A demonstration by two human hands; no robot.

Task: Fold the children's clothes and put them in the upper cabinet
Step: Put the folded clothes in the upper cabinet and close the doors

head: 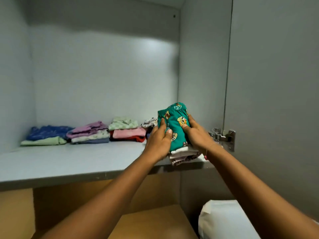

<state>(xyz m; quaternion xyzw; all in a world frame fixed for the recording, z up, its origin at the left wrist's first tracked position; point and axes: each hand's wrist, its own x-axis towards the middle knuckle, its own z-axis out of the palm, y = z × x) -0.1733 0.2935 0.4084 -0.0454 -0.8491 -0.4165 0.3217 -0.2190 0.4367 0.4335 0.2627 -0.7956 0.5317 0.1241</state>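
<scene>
A small stack of folded children's clothes (176, 124), topped by a green garment with cartoon prints, is gripped from both sides: my left hand (159, 141) on its left, my right hand (196, 135) on its right. The stack tilts up, its pale lower layers (183, 155) touching the grey shelf (69, 163) of the upper cabinet near the right front corner. Along the back of the shelf lie folded piles: blue and green (46, 135), purple and white (89, 132), green-checked, pink and red (126, 131), and a spotted one (149, 122) partly hidden behind my left hand.
The cabinet door (276, 100) stands open at the right, its metal hinge (224, 137) just beside my right wrist. Below the shelf there is a wooden compartment (151, 221) and a white bundle (224, 219) at the lower right.
</scene>
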